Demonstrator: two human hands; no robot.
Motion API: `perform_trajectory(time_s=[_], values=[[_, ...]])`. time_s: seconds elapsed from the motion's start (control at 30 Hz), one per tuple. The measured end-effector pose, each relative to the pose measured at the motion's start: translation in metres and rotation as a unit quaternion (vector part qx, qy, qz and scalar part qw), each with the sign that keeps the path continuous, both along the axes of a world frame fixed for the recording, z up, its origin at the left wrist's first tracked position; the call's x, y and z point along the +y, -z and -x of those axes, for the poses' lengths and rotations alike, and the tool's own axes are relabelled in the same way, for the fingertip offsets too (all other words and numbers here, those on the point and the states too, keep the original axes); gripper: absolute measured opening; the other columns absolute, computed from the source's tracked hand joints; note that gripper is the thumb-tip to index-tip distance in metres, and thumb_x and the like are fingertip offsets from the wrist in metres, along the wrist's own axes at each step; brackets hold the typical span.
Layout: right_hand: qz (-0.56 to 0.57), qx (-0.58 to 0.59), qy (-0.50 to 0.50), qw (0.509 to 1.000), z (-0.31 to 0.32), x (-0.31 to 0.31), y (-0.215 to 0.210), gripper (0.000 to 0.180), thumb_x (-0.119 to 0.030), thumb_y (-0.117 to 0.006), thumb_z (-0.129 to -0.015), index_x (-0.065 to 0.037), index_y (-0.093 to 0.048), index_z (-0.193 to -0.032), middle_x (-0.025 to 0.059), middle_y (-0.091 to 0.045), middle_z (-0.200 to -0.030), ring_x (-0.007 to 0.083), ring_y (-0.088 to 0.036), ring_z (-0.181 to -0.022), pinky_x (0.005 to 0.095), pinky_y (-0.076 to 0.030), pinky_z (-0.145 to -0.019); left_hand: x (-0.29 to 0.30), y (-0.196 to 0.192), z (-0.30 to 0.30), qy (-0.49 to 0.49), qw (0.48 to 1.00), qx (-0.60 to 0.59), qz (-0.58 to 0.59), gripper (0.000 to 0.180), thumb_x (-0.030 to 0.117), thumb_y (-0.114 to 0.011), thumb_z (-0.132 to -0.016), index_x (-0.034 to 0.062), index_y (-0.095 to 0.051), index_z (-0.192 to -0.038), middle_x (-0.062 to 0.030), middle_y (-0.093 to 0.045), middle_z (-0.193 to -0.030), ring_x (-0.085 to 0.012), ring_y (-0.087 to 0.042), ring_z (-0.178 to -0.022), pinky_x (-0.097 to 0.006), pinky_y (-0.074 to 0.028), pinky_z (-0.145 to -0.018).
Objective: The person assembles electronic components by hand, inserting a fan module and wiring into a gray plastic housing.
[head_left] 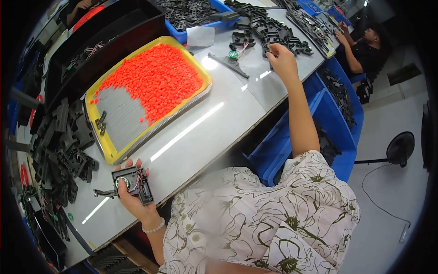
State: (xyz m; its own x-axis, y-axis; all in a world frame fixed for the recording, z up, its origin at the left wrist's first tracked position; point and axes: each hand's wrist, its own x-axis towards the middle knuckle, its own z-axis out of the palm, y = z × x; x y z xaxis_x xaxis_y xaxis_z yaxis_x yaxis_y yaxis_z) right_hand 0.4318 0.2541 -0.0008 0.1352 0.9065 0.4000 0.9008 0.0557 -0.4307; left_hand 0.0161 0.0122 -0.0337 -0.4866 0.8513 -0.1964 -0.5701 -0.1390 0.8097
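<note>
We see red-orange pieces [159,84], a yellow tray [108,148], dark grey housing [146,194], whitish tabletop [182,141], blue bin [346,153] and our white, olive-flowered shirt [255,223].

Tabletop [219,128] smooth, glossy; held housing [145,191] matt plastic; shirt [255,210] cloth.

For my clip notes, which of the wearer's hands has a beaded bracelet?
The left hand, holding the black case: a pale bracelet circles its wrist; the right hand shows none.
</note>
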Motion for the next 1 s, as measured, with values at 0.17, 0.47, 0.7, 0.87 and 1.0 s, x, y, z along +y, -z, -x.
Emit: perform_trajectory(time_s=[0.17, 0.47, 0.7, 0.87, 1.0], values=[[0.088, -0.106, 0.117, 0.983, -0.031, 0.005, 0.020, 0.061, -0.042, -0.070, -0.069, -0.008, -0.053, -0.116, 0.0144, -0.058, -0.109, 0.0313, -0.053, -0.104, 0.0408, -0.045, -0.086, 0.000, -0.001, -0.002, 0.015, 1.000, 0.010, -0.005, 0.041, 0.028, -0.046, -0.090, 0.0040, -0.040, -0.123, -0.0181, -0.052, -0.117, -0.0307, -0.053, -0.108, -0.037, -0.052, -0.081], [0.003, 0.484, -0.124, 0.866, 0.011, -0.042, 0.007, 0.030, -0.021, -0.057, -0.082, 0.003, -0.060, -0.100, 0.0097, -0.063, -0.084, 0.0160, -0.061, -0.073, 0.0273, -0.049, -0.068, -0.005, -0.008, -0.003, 0.027, 0.998, -0.062, -0.018, 0.045, 0.021, -0.048, -0.087, 0.0006, -0.038, -0.126, -0.0207, -0.049, -0.120, -0.0355, -0.051, -0.110, -0.043, -0.052, -0.082], [0.489, 0.086, -0.484, 0.721, 0.138, -0.068, -0.019, 0.030, -0.028, -0.052, -0.083, 0.000, -0.061, -0.079, 0.0036, -0.062, -0.073, 0.0096, -0.053, -0.069, 0.0226, -0.041, -0.062, -0.007, -0.004, -0.006, 0.044, 0.996, -0.068, -0.026, 0.045, 0.018, -0.048, -0.086, -0.0005, -0.036, -0.125, -0.0238, -0.048, -0.120, -0.0388, -0.052, -0.109, -0.046, -0.052, -0.081], [0.479, -0.134, -0.520, 0.695, 0.232, -0.079, -0.023, 0.043, -0.042, -0.055, -0.082, 0.000, -0.062, -0.076, 0.0108, -0.057, -0.060, 0.0191, -0.057, -0.061, 0.0311, -0.045, -0.059, -0.020, -0.002, -0.002, 0.053, 0.997, -0.053, -0.018, 0.042, 0.020, -0.047, -0.088, -0.0016, -0.039, -0.122, -0.0248, -0.047, -0.123, -0.0392, -0.049, -0.113, -0.048, -0.051, -0.083], [0.226, -0.241, -0.547, 0.769, 0.256, -0.100, -0.020, 0.051, -0.050, -0.060, -0.076, -0.003, -0.061, -0.094, 0.0130, -0.060, -0.073, 0.0293, -0.061, -0.070, 0.0374, -0.047, -0.064, -0.025, -0.002, -0.002, 0.019, 0.996, -0.079, -0.027, 0.035, 0.012, -0.049, -0.085, -0.0017, -0.037, -0.115, -0.0280, -0.049, -0.116, -0.0414, -0.053, -0.106, -0.046, -0.054, -0.078]])
